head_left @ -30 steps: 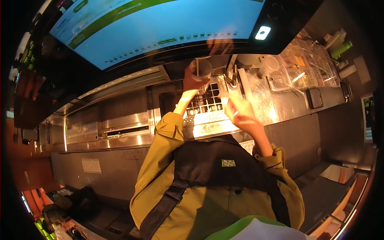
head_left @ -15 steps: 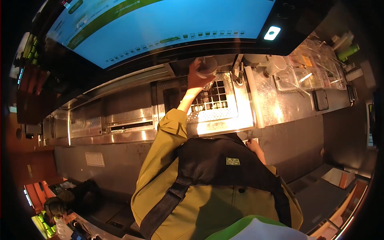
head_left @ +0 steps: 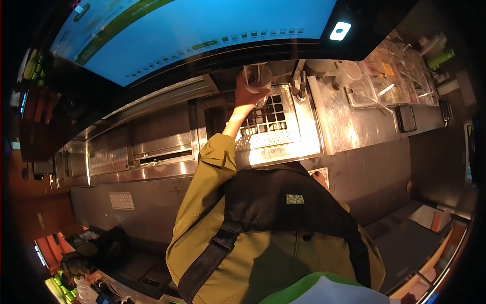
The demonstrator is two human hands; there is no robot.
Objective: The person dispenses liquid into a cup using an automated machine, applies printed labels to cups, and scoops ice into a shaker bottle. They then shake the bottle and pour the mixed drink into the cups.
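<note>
Steel grate (head_left: 275,114) as landmark: we see the cup (head_left: 259,76) at its far edge, left hand (head_left: 244,97) with fingers curled round it; right hand (head_left: 319,177) beyond the near edge, partly hidden by the apron (head_left: 268,202), fingers' state we cannot tell; tubs (head_left: 387,91) right of grate

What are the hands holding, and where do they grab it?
The left hand holds a clear cup by its side, below the rim. The right hand is partly hidden, so I can't tell about that one.
</note>
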